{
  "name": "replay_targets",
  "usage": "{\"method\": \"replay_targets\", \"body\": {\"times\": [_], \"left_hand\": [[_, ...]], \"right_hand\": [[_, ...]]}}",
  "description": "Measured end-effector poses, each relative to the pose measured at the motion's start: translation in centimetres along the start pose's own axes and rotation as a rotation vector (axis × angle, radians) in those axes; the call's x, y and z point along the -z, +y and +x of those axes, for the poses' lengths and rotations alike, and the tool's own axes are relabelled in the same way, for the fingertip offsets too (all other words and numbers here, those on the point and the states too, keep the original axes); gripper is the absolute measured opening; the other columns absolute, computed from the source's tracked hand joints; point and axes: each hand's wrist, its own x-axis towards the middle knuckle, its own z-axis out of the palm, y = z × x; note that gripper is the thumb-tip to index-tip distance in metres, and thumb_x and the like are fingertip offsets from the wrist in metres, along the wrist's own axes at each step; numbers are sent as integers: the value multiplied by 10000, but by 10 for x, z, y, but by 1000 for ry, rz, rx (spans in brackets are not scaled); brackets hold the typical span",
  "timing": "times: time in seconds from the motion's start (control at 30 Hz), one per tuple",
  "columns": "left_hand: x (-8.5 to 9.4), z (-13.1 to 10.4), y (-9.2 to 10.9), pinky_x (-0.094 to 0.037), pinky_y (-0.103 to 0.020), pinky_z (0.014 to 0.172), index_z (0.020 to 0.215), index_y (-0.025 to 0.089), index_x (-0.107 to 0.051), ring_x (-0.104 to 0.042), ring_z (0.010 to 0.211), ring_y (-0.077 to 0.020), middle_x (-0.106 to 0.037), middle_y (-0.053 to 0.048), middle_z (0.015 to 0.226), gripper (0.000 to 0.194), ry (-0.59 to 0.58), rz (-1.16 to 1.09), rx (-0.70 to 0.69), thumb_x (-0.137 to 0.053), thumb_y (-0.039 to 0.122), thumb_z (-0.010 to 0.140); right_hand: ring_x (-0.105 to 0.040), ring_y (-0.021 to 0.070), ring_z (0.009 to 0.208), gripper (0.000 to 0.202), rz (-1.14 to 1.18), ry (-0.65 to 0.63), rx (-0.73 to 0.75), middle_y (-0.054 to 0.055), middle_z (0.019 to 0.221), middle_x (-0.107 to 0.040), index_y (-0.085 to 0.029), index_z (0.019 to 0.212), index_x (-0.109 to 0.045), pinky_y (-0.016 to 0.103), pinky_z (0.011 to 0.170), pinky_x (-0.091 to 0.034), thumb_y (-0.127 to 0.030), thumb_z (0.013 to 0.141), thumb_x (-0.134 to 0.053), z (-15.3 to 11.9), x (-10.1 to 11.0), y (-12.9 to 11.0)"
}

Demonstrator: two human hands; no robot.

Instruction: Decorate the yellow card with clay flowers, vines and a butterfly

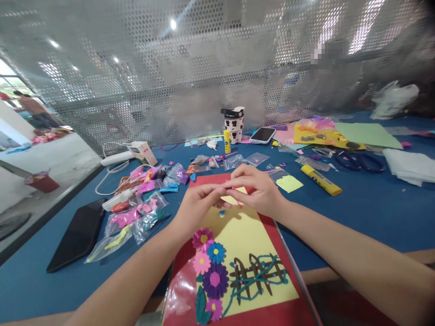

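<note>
My left hand (199, 206) and my right hand (260, 190) meet above a yellow sheet (241, 231) mounted on a red board (185, 283). Both pinch a thin pink strip (234, 195) between the fingertips. On the sheet below sit felt flowers (210, 265) in pink, blue and purple, with a brown fence (254, 271) wound with teal cord. A small blue scrap (222, 212) lies on the sheet under my fingers.
Plastic bags of coloured pieces (142, 213) lie left, beside a black tablet (79, 233). A yellow glue stick (321, 179), scissors (360, 161), a phone (262, 135), a patterned cup (234, 122) and paper sheets (369, 133) sit farther back on the blue table (374, 208).
</note>
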Motion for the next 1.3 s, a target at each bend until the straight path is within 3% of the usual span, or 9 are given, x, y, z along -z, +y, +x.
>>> {"method": "replay_targets", "body": {"times": [0.13, 0.3, 0.57, 0.83, 1.07, 1.3], "left_hand": [[0, 0, -2, -574, -237, 613, 881, 186, -750, -724, 671, -159, -766, -70, 807, 278, -48, -111, 80, -717, 441, 776], [1, 1, -5, -553, -209, 593, 749, 173, -697, -704, 641, -132, -741, -39, 707, 240, -19, -225, 139, -801, 382, 690], [1, 2, -4, -566, -261, 601, 831, 182, -752, -699, 621, -159, -732, -59, 681, 310, -41, -118, 144, -757, 472, 720], [7, 5, 3, -536, -205, 585, 752, 184, -707, -642, 548, -88, -717, -12, 735, 274, 114, -103, 96, -786, 437, 683], [5, 3, 1, -528, -224, 597, 742, 190, -752, -657, 575, -126, -692, -15, 585, 251, 21, 49, 65, -737, 440, 738], [3, 2, 3, -519, -207, 644, 815, 191, -758, -649, 601, -96, -712, -3, 658, 194, 7, 11, 117, -745, 369, 738]], "right_hand": [[-604, 134, 751, 119, -87, 6, 58, 16, 794, -626, -246, 914, -735, 298, 686, -475, -235, 872, -624, 0, 0, -1], [-610, 152, 794, 169, -48, -14, 99, 32, 854, -646, -245, 1009, -719, 318, 715, -495, -252, 861, -636, 0, -2, -1], [-612, 147, 771, 114, -109, 9, 68, 19, 806, -644, -262, 867, -745, 318, 702, -481, -235, 867, -634, 0, 1, -2], [-601, 148, 811, 239, -14, 20, 47, 25, 871, -624, -260, 1070, -697, 315, 707, -504, -194, 843, -657, -3, -3, 5], [-590, 136, 776, 109, 30, -33, 24, 32, 846, -616, -225, 927, -732, 297, 670, -498, -212, 860, -646, -3, -3, 3], [-596, 140, 782, 131, 20, -39, 19, 28, 856, -623, -238, 931, -730, 302, 675, -499, -194, 860, -630, -4, -4, 5]]}}
